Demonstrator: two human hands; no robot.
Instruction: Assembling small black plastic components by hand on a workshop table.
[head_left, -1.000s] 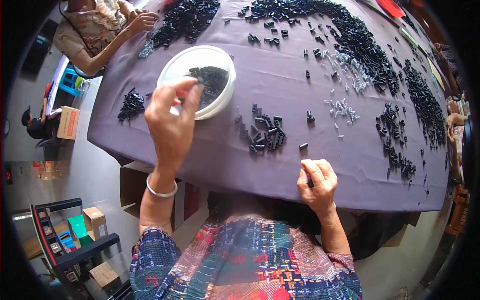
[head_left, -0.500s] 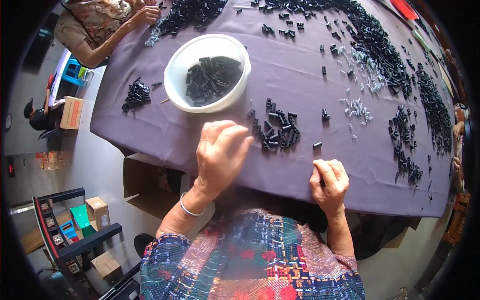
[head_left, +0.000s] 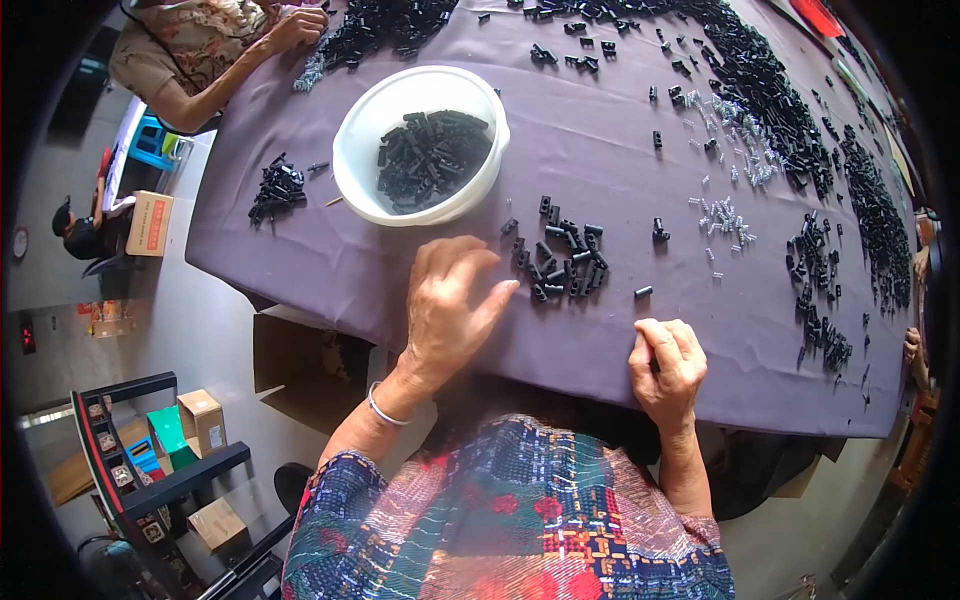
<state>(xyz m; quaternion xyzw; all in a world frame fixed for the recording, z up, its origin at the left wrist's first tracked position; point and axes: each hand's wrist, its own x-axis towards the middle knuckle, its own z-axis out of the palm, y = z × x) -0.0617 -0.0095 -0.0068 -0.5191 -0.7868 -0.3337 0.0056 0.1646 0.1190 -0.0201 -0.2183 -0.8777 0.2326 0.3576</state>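
My left hand hovers over the near table edge, just below the white bowl. Its thumb and fingers are spread and hold nothing. Black plastic pieces fill the bottom of the bowl. To the right of that hand lies a loose pile of short black tubular pieces. My right hand is closed at the table's front edge; a dark spot shows between its fingers, but what they grip is mostly hidden. A single black piece lies just beyond it, and another small black piece stands farther off.
Silvery springs lie scattered at the right, beside long heaps of black pieces. A small black pile sits left of the bowl. Across the table at far left, another person's hand works by a black heap. A cardboard box stands below the table.
My left hand has shifted slightly right, its thumb further from the fingers. My right hand stays closed at about the same place. The whole view has moved slightly.
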